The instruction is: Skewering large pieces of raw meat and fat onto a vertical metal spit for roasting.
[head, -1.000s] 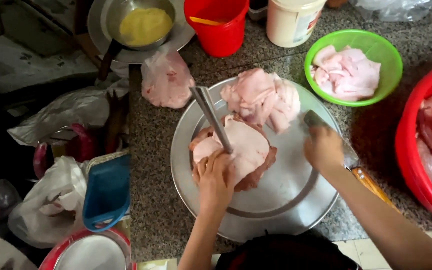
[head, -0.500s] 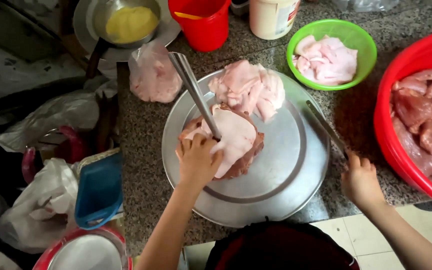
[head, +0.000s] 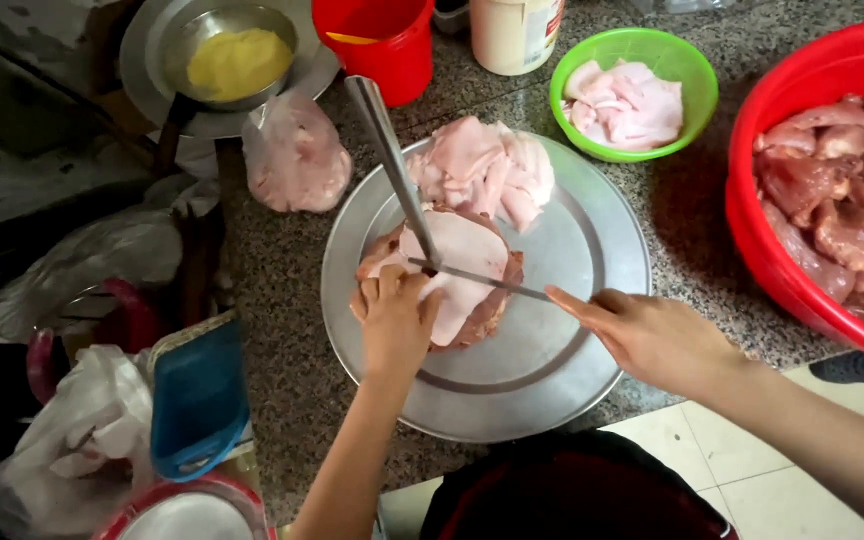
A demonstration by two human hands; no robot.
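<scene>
while left grip (head: pixel 392 325) presses meat (head: pixel 462 270), right grip (head: pixel 652 335) clasps knife (head: pixel 482 282) across it.

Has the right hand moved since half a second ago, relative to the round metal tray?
Yes. The right hand has come in from beyond the tray's near-right rim to over it, laying the knife on the meat.

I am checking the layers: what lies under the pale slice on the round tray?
Under the pale slice a darker red meat piece shows at its edges, on the tray. Its middle is covered.
</scene>
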